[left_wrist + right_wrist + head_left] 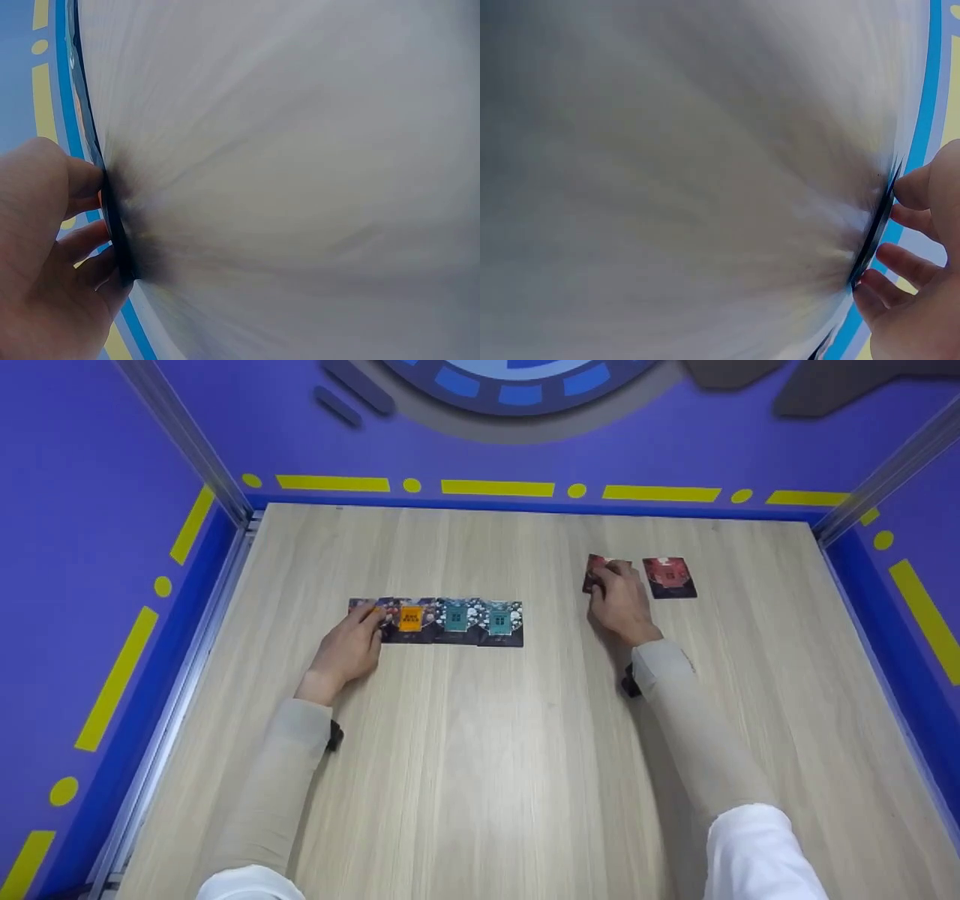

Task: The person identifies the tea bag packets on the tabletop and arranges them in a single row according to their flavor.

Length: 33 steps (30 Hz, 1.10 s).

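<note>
A row of flat, dark-bottomed patterned packets lies left of the table's middle. My left hand (347,646) holds the leftmost packet (355,604) with spread, bent fingers, covering most of it. Beside that lie a packet with an orange label (410,619), a teal-labelled packet (457,619) and another teal packet (500,622), edges touching or slightly overlapping. Farther right, my right hand (624,601) holds a red packet (596,562) by its sides, thumb at the left. A second red packet (670,577) lies just right of it. In the wrist views both held packets appear edge-on against the tabletop.
The light wood-grain table (480,765) is bounded by a blue back wall (525,457) with yellow marks and by side panels. A metal rail (172,690) runs along the left edge. Dark wrist devices (631,681) sit under both cuffs.
</note>
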{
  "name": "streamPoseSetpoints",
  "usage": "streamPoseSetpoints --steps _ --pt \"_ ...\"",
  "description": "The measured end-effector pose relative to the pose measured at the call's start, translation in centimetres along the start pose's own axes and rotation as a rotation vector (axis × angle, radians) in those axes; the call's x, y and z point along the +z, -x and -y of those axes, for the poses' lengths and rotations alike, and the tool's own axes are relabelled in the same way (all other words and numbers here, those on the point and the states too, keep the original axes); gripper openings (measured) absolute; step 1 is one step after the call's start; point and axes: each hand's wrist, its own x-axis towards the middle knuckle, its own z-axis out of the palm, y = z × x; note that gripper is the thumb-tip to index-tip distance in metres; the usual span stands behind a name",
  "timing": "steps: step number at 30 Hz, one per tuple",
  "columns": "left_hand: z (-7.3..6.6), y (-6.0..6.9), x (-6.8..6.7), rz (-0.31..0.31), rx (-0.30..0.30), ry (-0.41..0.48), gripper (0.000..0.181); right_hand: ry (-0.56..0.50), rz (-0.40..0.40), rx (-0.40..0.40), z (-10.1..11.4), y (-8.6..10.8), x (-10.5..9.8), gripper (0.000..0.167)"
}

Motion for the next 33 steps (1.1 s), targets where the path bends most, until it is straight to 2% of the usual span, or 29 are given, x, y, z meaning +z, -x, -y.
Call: streamPoseSetpoints --steps 20,27,33 --pt "0.0 0.0 -0.1 -0.009 0.014 0.006 0.049 0.042 0.046 -0.062 0.4 1.3 -0.8 0.04" --pt "-0.1 -0.1 -0.1 0.007 0.002 0.009 0.05 0.076 0.032 -0.104 1.2 2.4 -0.7 0.039" --pt "-0.2 -0.1 -0.1 -0.007 0.006 0.006 0.05 0.117 0.046 -0.119 2.3 3.3 -0.6 0.036"
